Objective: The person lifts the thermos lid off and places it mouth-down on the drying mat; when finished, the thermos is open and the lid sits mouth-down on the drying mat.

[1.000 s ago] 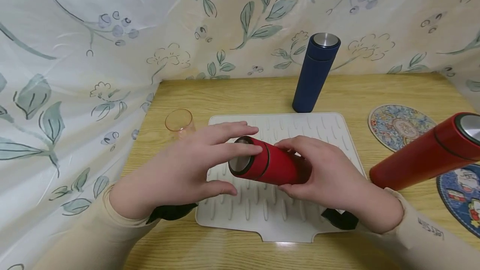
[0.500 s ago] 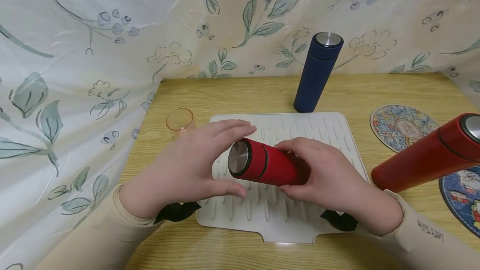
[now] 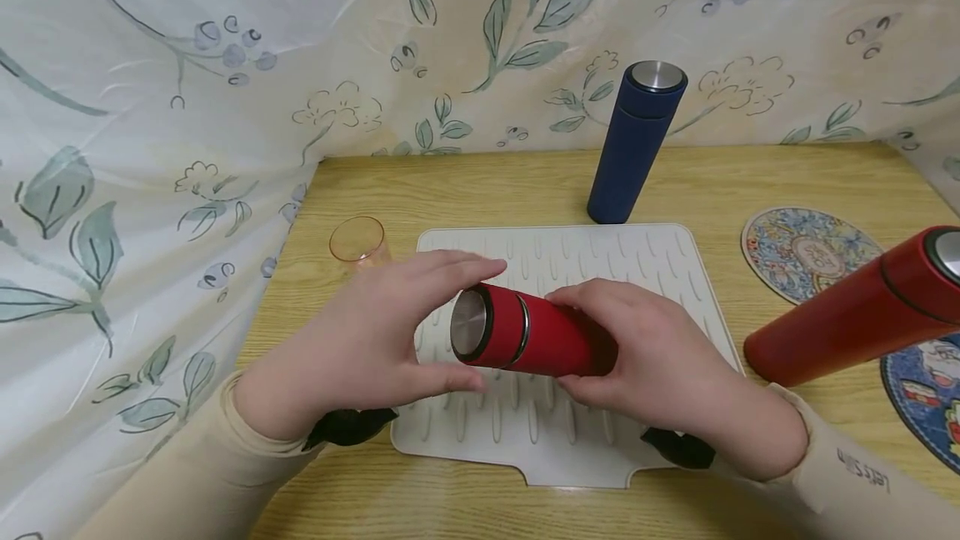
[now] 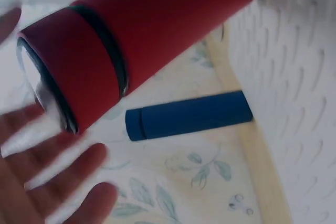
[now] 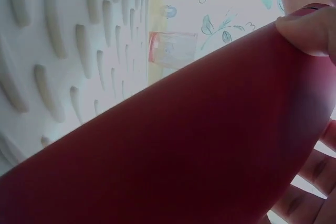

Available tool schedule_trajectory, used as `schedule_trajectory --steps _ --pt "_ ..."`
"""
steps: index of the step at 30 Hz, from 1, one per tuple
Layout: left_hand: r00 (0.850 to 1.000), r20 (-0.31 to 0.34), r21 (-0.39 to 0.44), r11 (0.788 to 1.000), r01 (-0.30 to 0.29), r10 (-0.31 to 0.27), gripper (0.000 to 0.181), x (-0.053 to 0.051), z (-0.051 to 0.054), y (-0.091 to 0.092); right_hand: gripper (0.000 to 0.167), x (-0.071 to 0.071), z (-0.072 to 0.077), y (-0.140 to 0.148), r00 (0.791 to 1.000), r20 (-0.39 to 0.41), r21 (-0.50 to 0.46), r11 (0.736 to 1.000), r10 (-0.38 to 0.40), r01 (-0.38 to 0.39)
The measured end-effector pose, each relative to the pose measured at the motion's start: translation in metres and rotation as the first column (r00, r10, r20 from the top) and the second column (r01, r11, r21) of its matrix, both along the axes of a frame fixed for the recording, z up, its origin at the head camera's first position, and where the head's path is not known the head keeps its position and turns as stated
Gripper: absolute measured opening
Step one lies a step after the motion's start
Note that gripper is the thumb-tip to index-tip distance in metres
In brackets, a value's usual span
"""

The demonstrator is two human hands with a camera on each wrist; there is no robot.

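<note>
In the head view a red flask (image 3: 558,333) with a steel-topped lid (image 3: 480,325) is tilted over the white ribbed mat, its lid toward the left. My right hand (image 3: 660,357) grips the body near its lower end. Around the lid, my left hand (image 3: 367,340) is spread with fingers above and thumb below; whether it touches the lid cannot be told. A shiny ring shows at the seam between lid and body. The left wrist view shows the lid (image 4: 68,72) beside the spread fingers of the left hand (image 4: 58,171).
The white mat (image 3: 525,440) lies under both hands. A blue flask (image 3: 633,148) stands behind it. An orange-rimmed clear glass (image 3: 360,242) is at the left. On the right are another red flask (image 3: 847,307), a patterned round mat (image 3: 802,252) and a blue round mat (image 3: 926,390).
My left hand's fingers have come off the top of the lid and spread beside it. The flask's lid end has shifted slightly left and down, and the seam ring now looks shinier.
</note>
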State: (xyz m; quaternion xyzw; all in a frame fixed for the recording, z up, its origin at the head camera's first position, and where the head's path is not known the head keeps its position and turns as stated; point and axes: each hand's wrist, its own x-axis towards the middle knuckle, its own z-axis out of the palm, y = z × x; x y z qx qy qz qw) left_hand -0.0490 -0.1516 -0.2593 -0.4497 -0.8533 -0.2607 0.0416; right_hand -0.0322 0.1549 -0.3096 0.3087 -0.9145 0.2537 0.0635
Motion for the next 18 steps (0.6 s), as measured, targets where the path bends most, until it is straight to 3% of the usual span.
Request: schedule_trajectory --steps 3,7,9,13,18 --pt "0.998 -0.026 -0.014 0.998 0.065 -0.065 0.088 0.000 -0.002 -0.003 0.084 -0.001 0.001 0.001 1.000 -0.011 -0.010 1.000 0.003 -0.003" --pt "0.991 -0.064 0.003 0.993 0.114 -0.114 0.071 -0.001 -0.006 -0.005 0.083 -0.001 0.002 0.001 1.000 -0.008 -0.014 1.000 0.002 -0.002" --pt "0.994 -0.051 0.024 0.995 0.099 -0.097 0.066 0.000 -0.007 -0.005 0.083 0.000 0.002 0.000 1.000 -0.002 -0.012 1.000 -0.003 0.003" --pt "0.998 0.044 0.105 0.994 0.036 -0.041 0.067 0.000 -0.009 -0.007 0.083 0.000 0.001 -0.002 1.000 0.000 -0.011 1.000 -0.002 0.002" --pt "0.987 0.146 0.251 0.963 -0.101 0.066 0.069 0.001 -0.012 -0.011 0.086 -0.002 0.005 -0.001 1.000 0.025 -0.030 0.999 -0.017 0.018"
